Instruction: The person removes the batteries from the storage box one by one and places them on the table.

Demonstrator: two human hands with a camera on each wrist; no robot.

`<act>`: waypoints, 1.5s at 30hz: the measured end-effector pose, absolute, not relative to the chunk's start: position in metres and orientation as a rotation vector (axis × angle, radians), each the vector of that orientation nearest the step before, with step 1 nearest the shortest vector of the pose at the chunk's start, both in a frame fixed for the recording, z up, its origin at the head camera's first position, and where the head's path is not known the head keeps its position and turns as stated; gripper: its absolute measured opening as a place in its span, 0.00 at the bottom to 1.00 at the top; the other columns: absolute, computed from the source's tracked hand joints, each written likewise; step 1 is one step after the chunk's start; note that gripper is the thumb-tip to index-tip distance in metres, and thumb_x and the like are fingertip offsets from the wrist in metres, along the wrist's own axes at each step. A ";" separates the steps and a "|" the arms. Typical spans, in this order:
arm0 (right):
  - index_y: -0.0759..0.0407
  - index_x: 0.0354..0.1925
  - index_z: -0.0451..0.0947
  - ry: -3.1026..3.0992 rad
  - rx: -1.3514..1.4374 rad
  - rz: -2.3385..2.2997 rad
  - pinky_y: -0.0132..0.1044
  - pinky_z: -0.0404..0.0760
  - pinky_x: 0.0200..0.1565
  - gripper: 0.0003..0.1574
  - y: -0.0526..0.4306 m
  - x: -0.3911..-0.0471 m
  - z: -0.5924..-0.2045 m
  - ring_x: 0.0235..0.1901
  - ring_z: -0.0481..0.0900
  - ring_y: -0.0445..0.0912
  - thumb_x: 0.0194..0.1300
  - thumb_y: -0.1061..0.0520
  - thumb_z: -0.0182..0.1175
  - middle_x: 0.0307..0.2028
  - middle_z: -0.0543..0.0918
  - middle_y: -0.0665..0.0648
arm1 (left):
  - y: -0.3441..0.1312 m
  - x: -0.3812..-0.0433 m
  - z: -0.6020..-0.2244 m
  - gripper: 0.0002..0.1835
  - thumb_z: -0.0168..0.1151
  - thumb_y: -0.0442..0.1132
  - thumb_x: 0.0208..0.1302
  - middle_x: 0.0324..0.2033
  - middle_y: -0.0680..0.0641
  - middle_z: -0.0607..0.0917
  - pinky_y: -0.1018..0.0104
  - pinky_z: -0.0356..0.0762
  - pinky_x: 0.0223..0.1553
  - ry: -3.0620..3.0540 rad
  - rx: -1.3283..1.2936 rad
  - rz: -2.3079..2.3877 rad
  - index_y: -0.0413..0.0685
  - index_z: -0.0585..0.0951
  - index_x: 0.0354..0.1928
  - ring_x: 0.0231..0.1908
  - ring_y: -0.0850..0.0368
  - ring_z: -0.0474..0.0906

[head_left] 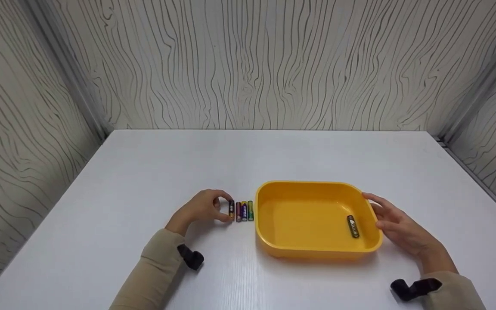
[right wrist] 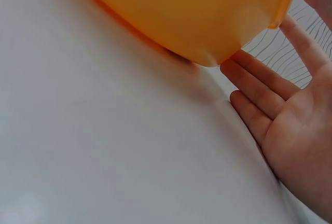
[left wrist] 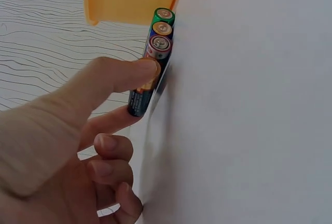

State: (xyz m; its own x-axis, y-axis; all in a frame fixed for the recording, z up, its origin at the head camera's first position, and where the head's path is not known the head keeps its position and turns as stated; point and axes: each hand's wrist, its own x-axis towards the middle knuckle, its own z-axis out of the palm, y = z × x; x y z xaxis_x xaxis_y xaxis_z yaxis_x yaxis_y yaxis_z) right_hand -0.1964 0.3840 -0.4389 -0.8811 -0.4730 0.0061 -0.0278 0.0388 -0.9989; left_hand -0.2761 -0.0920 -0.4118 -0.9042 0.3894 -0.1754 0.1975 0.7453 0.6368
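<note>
My left hand (head_left: 205, 206) pinches a black and copper battery (head_left: 231, 210) between thumb and forefinger, one at each end. Directly right of it, three more batteries stand in a close row: a dark red one (head_left: 238, 212), a purple and yellow one (head_left: 244, 211) and a green one (head_left: 250, 211). In the left wrist view, the thumb covers one end of the pinched battery (left wrist: 139, 99). My right hand (head_left: 398, 226) touches the right side of a yellow tray (head_left: 317, 249), its fingers fairly straight along the wall. Inside the tray, toward the right, lies a dark battery (head_left: 353, 226).
The white table (head_left: 179, 159) carries everything, with a wood-grain patterned wall (head_left: 248, 64) behind it and panels on both sides. The tray's left wall stands close beside the green battery. Black wrist devices (head_left: 192, 258) are on both sleeves.
</note>
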 end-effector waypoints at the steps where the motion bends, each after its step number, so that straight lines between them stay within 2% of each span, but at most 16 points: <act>1: 0.46 0.74 0.49 1.997 -0.507 -1.907 0.22 0.70 0.61 0.40 0.384 -0.196 -0.439 0.61 0.71 0.31 0.69 0.65 0.48 0.64 0.69 0.36 | -0.092 -0.276 -0.412 0.26 0.76 0.41 0.46 0.28 0.50 0.73 0.69 0.62 0.32 2.650 0.462 0.917 0.51 0.82 0.52 0.31 0.58 0.65; 18: 0.46 0.74 0.48 2.014 -0.518 -1.884 0.21 0.70 0.60 0.40 0.385 -0.197 -0.439 0.62 0.71 0.30 0.70 0.65 0.47 0.64 0.69 0.35 | -0.090 -0.275 -0.413 0.27 0.76 0.43 0.47 0.32 0.50 0.76 0.67 0.63 0.37 2.663 0.455 0.893 0.55 0.82 0.52 0.36 0.57 0.67; 28: 0.45 0.74 0.49 1.989 -0.540 -1.893 0.21 0.70 0.61 0.40 0.384 -0.196 -0.437 0.61 0.71 0.30 0.70 0.65 0.47 0.65 0.69 0.35 | -0.092 -0.274 -0.408 0.27 0.76 0.42 0.47 0.30 0.50 0.74 0.68 0.62 0.34 2.644 0.453 0.907 0.53 0.81 0.53 0.34 0.58 0.66; 34: 0.44 0.74 0.51 1.981 -0.504 -1.903 0.22 0.70 0.61 0.39 0.384 -0.197 -0.436 0.60 0.72 0.31 0.70 0.65 0.48 0.63 0.70 0.36 | -0.091 -0.274 -0.394 0.25 0.74 0.42 0.51 0.28 0.49 0.71 0.69 0.62 0.32 2.635 0.512 0.975 0.49 0.81 0.53 0.32 0.58 0.64; 39: 0.44 0.74 0.50 2.004 -0.495 -1.891 0.21 0.70 0.61 0.40 0.384 -0.197 -0.437 0.60 0.72 0.31 0.70 0.65 0.48 0.64 0.70 0.35 | -0.081 -0.275 -0.377 0.22 0.72 0.42 0.55 0.36 0.40 0.77 0.70 0.65 0.33 2.624 0.553 1.028 0.49 0.81 0.53 0.36 0.57 0.66; 45: 0.44 0.74 0.50 2.028 -0.472 -1.878 0.21 0.70 0.60 0.40 0.384 -0.197 -0.437 0.60 0.72 0.30 0.70 0.64 0.49 0.64 0.70 0.34 | -0.060 -0.274 -0.357 0.20 0.71 0.45 0.56 0.35 0.45 0.77 0.73 0.68 0.32 2.629 0.609 1.018 0.54 0.83 0.52 0.36 0.57 0.67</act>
State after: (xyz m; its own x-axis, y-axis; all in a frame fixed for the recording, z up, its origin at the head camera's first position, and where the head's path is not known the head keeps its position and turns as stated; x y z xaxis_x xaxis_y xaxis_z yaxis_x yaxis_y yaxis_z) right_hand -0.1968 0.3838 -0.4371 -0.8886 -0.4581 -0.0203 -0.0148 0.0729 -0.9972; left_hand -0.2740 -0.0595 -0.3575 -0.8793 0.4686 -0.0854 0.2889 0.6672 0.6866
